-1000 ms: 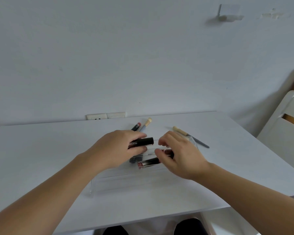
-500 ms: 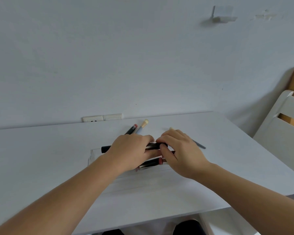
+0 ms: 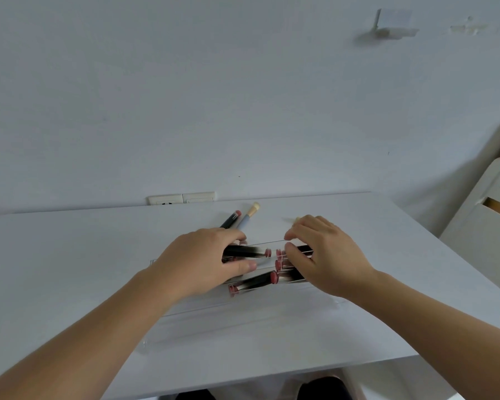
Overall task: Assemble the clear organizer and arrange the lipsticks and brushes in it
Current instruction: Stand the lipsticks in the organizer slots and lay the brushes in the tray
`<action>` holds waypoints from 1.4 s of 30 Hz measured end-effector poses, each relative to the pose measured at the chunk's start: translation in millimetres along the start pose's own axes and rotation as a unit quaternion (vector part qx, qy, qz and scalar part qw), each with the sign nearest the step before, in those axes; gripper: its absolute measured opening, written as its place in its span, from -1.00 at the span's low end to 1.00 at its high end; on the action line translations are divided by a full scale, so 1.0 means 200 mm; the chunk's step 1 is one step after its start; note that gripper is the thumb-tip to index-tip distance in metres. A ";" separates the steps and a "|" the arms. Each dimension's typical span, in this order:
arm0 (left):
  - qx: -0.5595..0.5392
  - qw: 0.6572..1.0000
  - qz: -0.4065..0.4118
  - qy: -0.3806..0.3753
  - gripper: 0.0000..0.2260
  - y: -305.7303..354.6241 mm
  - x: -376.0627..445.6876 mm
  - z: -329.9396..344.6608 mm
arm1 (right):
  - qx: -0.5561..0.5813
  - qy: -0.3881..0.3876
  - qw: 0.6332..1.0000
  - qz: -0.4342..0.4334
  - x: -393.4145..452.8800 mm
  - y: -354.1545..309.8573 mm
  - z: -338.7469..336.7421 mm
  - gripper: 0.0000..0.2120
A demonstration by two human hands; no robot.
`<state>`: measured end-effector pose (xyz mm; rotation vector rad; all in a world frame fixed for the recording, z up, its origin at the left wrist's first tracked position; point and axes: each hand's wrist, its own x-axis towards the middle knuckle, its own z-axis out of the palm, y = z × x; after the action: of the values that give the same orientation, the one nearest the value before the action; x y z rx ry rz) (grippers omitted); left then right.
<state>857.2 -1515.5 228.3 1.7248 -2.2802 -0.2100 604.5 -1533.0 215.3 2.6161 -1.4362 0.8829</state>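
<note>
Left hand: we find the left hand (image 3: 202, 262) at frame centre, fingers curled around a black lipstick (image 3: 247, 252) with a pink end, held just above the tray.
Right hand: the right hand (image 3: 324, 255) rests right of centre, fingers bent onto the lipsticks (image 3: 286, 264) lying there; whether it grips one we cannot tell.
Organizer: the clear organizer (image 3: 243, 316) lies flat on the white table (image 3: 70, 269), lower centre; another lipstick (image 3: 254, 282) lies slanted inside it.
Outside the tray: a black pencil (image 3: 231, 219) and a blue-handled brush (image 3: 248, 216) lie just beyond it, upper centre.
Step in hand: we judge it to be laying lipsticks into rows.
Recommendation: lower each tube parallel to the walls, pink ends aligned, and straighten the slanted one; steady the light tray.
Markings: no brand or lettering is legible.
</note>
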 end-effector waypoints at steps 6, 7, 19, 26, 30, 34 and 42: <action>-0.072 0.997 -0.016 0.027 -0.36 -0.08 -0.04 -0.10 | 0.007 -0.049 0.998 -0.030 0.08 0.00 -0.01 -0.70; -0.105 0.993 -0.025 0.042 -0.40 -0.11 -0.03 -0.13 | 0.007 -0.048 0.998 -0.029 0.10 0.01 -0.01 -0.74; 0.056 0.976 -0.132 -0.166 -0.42 -0.24 0.51 -0.11 | -0.012 -0.376 0.913 -0.157 0.65 -0.11 0.09 -0.63; 0.068 0.977 -0.078 -0.187 -0.38 -0.26 0.62 0.01 | -0.062 -0.453 0.859 -0.232 0.76 -0.13 0.16 -0.50; 0.089 0.977 -0.041 -0.191 -0.44 -0.30 0.66 0.06 | -0.091 -0.463 0.843 -0.257 0.74 -0.17 0.20 -0.27; 0.142 0.973 0.006 -0.179 -0.53 -0.34 0.66 0.09 | -0.110 -0.456 0.836 -0.285 0.76 -0.20 0.21 -0.27; 0.136 0.980 0.014 -0.146 -0.59 -0.38 0.65 0.10 | -0.115 -0.453 0.833 -0.295 0.75 -0.22 0.22 -0.36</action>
<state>887.9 -1662.7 204.0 1.9007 -2.6491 -0.1602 722.0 -1636.3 262.0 3.0591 -0.5595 -0.6415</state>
